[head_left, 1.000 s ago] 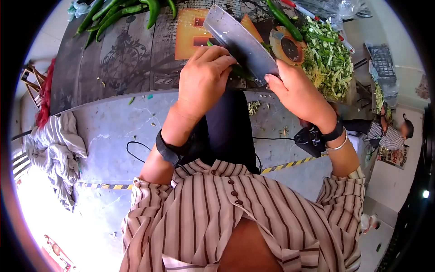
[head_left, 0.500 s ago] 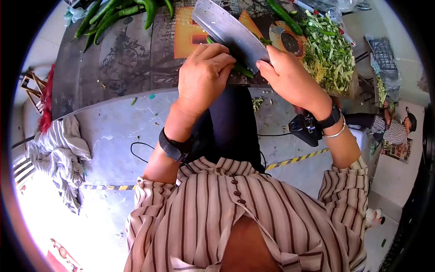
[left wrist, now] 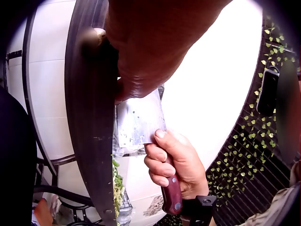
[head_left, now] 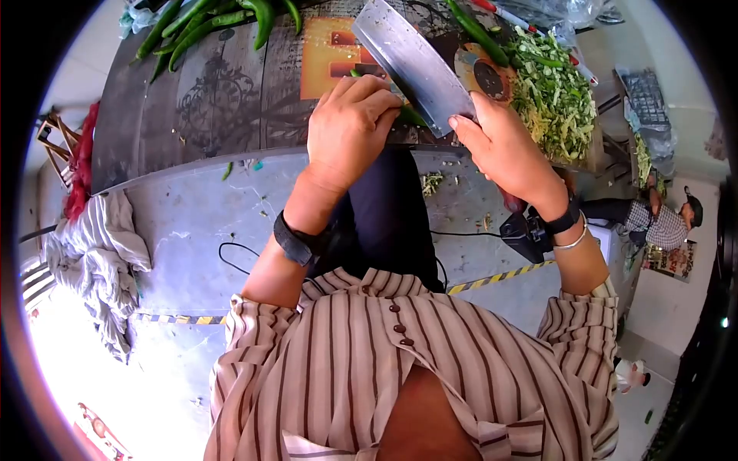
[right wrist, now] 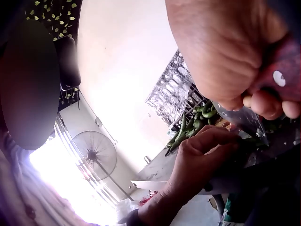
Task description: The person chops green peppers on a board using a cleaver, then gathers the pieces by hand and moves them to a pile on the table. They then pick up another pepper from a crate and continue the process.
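Left hand, head view: the left hand (head_left: 350, 127) bends its fingers down over 1 green pepper (head_left: 412, 116), gripping it near the table edge; glossy skin shows on either side of the knuckles, fingertips mostly hidden.
Right hand: the right hand (head_left: 511, 150) is wrapped round the handle of a cleaver (head_left: 415, 69), thumb up by the blade.
Blade: broad, flat grey metal, near-rectangular, flecked with bits, slanting just beside the left hand; whether it touches the pepper, cannot tell.
Table: printed dark wood-plank pattern on the tabletop (head_left: 223, 115), with orange panels.
Chopped heap: shredded, moist-looking green and pale pieces in a loose chopped heap (head_left: 553, 107), right of the cleaver.
Whole peppers: long, smooth, curved whole peppers (head_left: 200, 29) piled at the far left.
Change since 0.5 s ago: blade has shifted right of the left hand, its face turned brighter and flatter to view; left-hand grip on the pepper unchanged.
Handle, left wrist view: smooth dark-red handle (left wrist: 172, 195), 2 round rivets, fingers closed about it.
Fan, right wrist view: round wire-cage fan (right wrist: 93, 155) behind; the left hand's knuckles arched near the blade.
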Action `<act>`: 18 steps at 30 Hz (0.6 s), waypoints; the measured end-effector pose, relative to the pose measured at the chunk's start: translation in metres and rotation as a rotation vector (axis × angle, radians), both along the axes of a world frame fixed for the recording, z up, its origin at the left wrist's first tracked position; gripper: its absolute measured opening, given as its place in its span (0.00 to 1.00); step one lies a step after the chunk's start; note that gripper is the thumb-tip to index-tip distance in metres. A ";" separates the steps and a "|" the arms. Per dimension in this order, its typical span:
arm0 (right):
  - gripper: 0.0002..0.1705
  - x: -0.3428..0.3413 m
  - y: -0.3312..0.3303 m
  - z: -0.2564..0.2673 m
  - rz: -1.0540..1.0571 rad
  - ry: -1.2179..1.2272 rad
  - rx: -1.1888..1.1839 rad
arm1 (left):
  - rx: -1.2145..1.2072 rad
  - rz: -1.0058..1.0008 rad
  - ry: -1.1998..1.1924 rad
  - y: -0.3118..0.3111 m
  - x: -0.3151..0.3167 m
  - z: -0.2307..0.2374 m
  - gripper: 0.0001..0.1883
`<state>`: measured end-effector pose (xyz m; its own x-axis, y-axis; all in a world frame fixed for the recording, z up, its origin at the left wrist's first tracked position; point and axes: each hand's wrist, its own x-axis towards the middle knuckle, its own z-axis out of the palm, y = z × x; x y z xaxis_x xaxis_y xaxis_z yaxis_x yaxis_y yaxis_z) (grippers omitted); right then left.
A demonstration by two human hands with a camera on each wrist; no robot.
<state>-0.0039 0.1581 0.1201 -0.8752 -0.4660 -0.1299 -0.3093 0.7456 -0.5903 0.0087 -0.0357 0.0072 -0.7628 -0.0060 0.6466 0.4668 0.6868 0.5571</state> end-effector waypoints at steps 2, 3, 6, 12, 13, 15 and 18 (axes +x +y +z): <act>0.17 0.000 -0.001 -0.001 0.002 -0.005 0.029 | -0.008 -0.004 0.029 0.000 -0.001 0.000 0.06; 0.17 0.000 -0.002 -0.001 0.000 -0.003 0.055 | -0.006 -0.004 0.028 -0.001 -0.001 0.000 0.06; 0.17 -0.003 -0.002 -0.001 0.031 0.000 0.073 | 0.000 -0.009 0.004 0.000 0.001 0.002 0.06; 0.18 -0.009 -0.009 -0.004 0.042 0.001 0.108 | -0.014 -0.022 -0.025 -0.002 0.002 0.002 0.06; 0.18 -0.011 -0.013 -0.006 0.032 0.003 0.105 | -0.007 -0.020 -0.019 -0.003 0.001 0.002 0.06; 0.18 -0.020 -0.019 -0.009 0.071 0.065 0.081 | -0.009 -0.020 0.001 -0.002 -0.001 0.002 0.05; 0.18 -0.026 -0.019 -0.012 0.052 0.053 0.046 | -0.015 -0.003 0.001 -0.003 0.000 0.000 0.05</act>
